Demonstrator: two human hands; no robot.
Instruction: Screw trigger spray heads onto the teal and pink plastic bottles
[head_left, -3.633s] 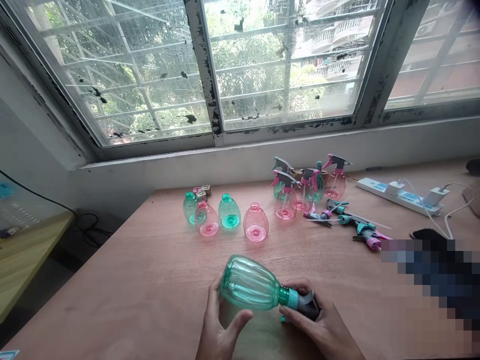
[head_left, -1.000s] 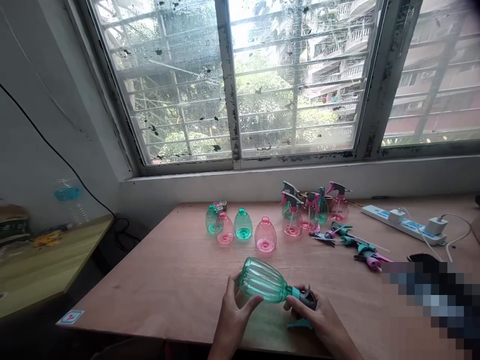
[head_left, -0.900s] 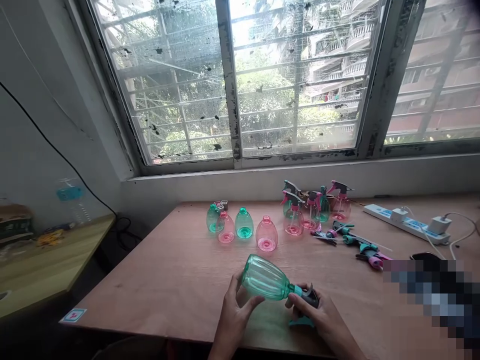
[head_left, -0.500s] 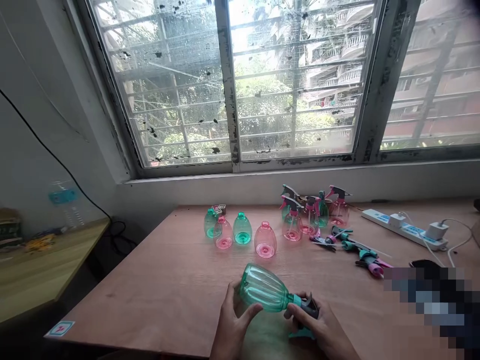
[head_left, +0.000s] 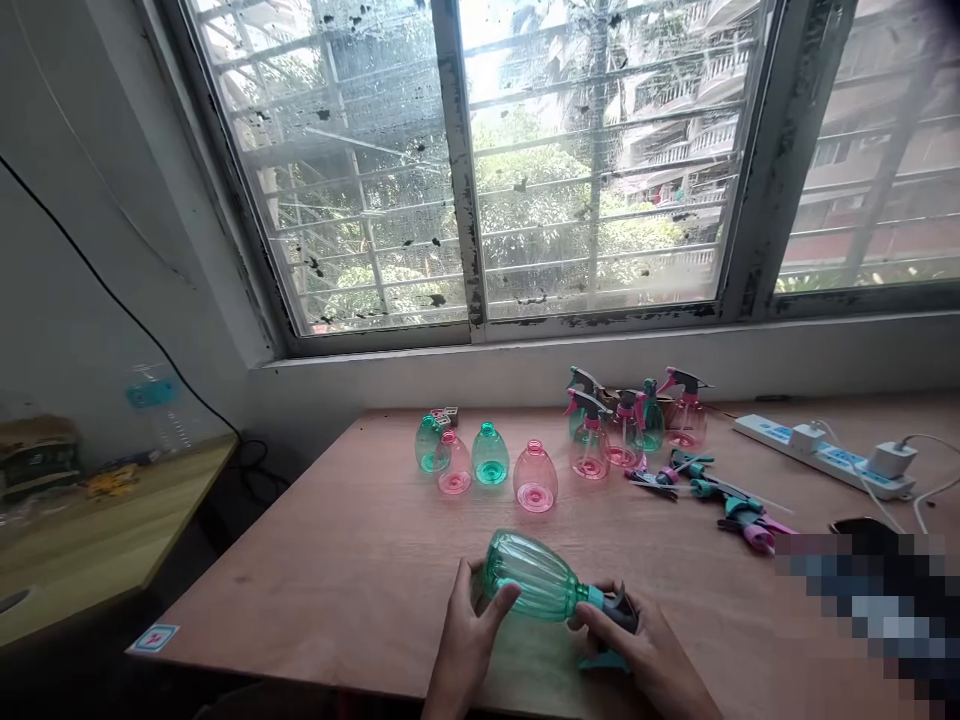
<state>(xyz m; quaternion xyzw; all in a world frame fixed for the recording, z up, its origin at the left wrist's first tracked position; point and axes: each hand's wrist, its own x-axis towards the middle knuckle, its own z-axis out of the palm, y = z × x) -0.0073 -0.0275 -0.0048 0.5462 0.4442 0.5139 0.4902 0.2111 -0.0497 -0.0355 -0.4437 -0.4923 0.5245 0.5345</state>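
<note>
A clear green spray bottle (head_left: 534, 578) lies nearly sideways between my hands above the table's front part, its base to the left. My left hand (head_left: 466, 632) cups the base end, thumb along the near side. My right hand (head_left: 637, 640) is closed around the dark grey and teal spray head (head_left: 616, 610) at the neck. The head sits on the neck, and part of it is hidden by my fingers. Beyond the bottle stand headless bottles: a pink one (head_left: 535, 478), a green one (head_left: 490, 456), another pink one (head_left: 454, 464) and another green one (head_left: 429, 444).
Several spray bottles with heads (head_left: 591, 440) stand at the back right. Loose spray heads (head_left: 742, 510) lie in front of them. A white power strip (head_left: 825, 458) with plugs and cables is farther right, near a dark phone (head_left: 866, 526). Small boxes (head_left: 448, 412) sit behind the headless bottles.
The camera view has tilted up and shifted left since the oldest frame. Both hands keep hold of the green spray bottle, with only slight movement; the bottles on the table stand as before.
</note>
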